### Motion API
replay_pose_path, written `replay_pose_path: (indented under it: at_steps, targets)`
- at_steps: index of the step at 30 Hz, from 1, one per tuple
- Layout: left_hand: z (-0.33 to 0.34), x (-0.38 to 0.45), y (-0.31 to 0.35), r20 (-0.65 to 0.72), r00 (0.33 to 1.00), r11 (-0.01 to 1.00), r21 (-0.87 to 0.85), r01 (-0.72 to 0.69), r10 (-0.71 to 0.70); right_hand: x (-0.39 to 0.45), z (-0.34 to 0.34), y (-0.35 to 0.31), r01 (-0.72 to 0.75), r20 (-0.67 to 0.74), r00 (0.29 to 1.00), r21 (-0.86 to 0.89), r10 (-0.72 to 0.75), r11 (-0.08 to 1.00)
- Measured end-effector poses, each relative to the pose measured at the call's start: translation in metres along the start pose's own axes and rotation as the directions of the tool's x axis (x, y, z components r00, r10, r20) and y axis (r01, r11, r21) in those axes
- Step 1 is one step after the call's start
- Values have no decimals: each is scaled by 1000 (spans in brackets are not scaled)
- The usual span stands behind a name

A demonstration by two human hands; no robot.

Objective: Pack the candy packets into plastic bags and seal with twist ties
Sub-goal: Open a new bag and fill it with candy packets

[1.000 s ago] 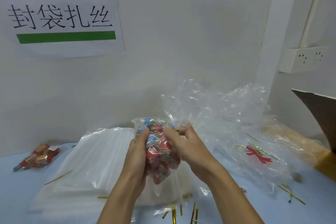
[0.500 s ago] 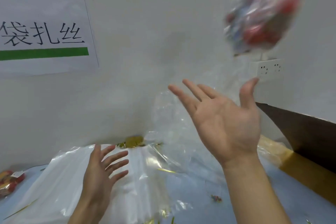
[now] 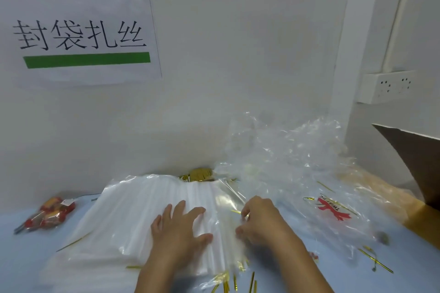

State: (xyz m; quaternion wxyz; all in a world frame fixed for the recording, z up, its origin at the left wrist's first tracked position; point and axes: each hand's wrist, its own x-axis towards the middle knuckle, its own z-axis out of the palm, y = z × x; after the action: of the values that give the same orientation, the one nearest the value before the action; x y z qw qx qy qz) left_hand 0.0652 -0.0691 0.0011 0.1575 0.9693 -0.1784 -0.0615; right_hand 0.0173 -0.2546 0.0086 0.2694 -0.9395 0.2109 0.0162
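Now at the bag stack: left hand (image 3: 179, 228) lies flat with fingers spread on the stack of white plastic bags (image 3: 133, 216), pressing it down. Right hand (image 3: 258, 221) sits just beside it at the stack's right edge, fingers curled; whether they pinch a bag edge or the gold tie at the fingertips cannot be told through the blur. Hands close together, not touching

Step judged: separating a single fresh bag from the stack. One filled candy bag (image 3: 46, 215) lies far left on the blue table (image 3: 404, 266), well apart from both hands. Loose candy packets not visible

Method notes:
- keep the left palm as anchor so the stack does not slide
- lift only the top layer at the edge; thin film clings, so rub thumb against finger to split the layers
- gold twist ties (image 3: 234, 285) lie scattered near the front edge, more in a bundle (image 3: 200, 173) behind the stack; avoid dragging them along
- crumpled clear wrap (image 3: 285, 162) to the right could snag the bag as it is drawn out
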Motion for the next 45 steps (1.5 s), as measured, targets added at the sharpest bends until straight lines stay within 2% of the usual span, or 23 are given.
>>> replay_pose_path:
  at_steps: [5, 8, 15, 18, 21, 23, 25, 27, 29, 31, 33, 35, 37, 38, 40, 42, 43, 45]
  targets:
    - [1, 1, -4, 2, 1000, 1000, -13, -16, 17, 2, 12, -4, -28, -140, 990, -57, 20, 998]
    - [1, 1, -4, 8, 1000, 1000, -12, -18, 18, 0, 9, -4, -54, -182, 982, -4, 52, 999]
    - [0, 2, -4, 7, 1000, 1000, -16, -12, 12, -5, -16, -3, 47, -228, 973, 53, -34, 997]
    - [0, 0, -4, -2, 1000, 1000, -21, -3, 3, -10, -31, -7, 68, -363, 930, 23, -55, 997]
    - [-1, -1, -4, -6, 1000, 1000, -24, 7, -7, -15, -53, -9, 87, -564, 826, 134, 4, 987]
    - [-3, -1, -3, -8, 1000, 999, -25, 23, -23, -18, -71, -5, 168, -710, 696, 305, 106, 937]
    - [-4, 0, -1, -31, 999, 997, -69, 34, -36, -22, -86, -2, 312, -779, 591, 462, 211, 830]
    - [-6, -1, 2, -54, 998, 989, -141, 31, -39, -27, -93, -2, 452, -767, 590, 571, 250, 685]
    - [-9, -2, 6, -87, 994, 962, -269, 35, -60, -30, -91, -6, 511, -729, 651, 627, 210, 588]
    - [-11, -1, 9, -195, 976, 902, -432, 6, -100, -32, -86, -13, 539, -695, 708, 646, 124, 540]
    - [-14, 0, 11, -338, 934, 804, -584, -110, -118, -33, -82, -24, 568, -658, 751, 678, 41, 466]
    - [-18, -1, 15, -348, 930, 613, -763, -205, -121, -35, -78, -37, 567, -592, 805, 752, -33, 336]
    - [-21, -2, 19, -236, 964, 387, -906, -172, -123, -39, -74, -49, 512, -503, 859, 846, -96, 146]
    - [-24, -2, 21, -145, 980, 281, -954, -102, -136, -40, -71, -54, 479, -471, 875, 876, -117, 59]
    - [-27, -2, 22, 19, 993, 124, -992, 34, -119, -40, -68, -56, 450, -451, 885, 892, -120, -36]
    - [-30, -2, 18, 116, 990, 65, -991, 121, -74, -37, -68, -53, 445, -447, 891, 895, -79, -41]
    - [-29, -1, 14, 161, 986, 68, -984, 164, -44, -35, -68, -50, 450, -451, 892, 893, -41, -22]
    - [-26, -3, 12, 212, 977, 20, -977, 212, 19, -30, -67, -44, 489, -496, 867, 867, 57, 98]
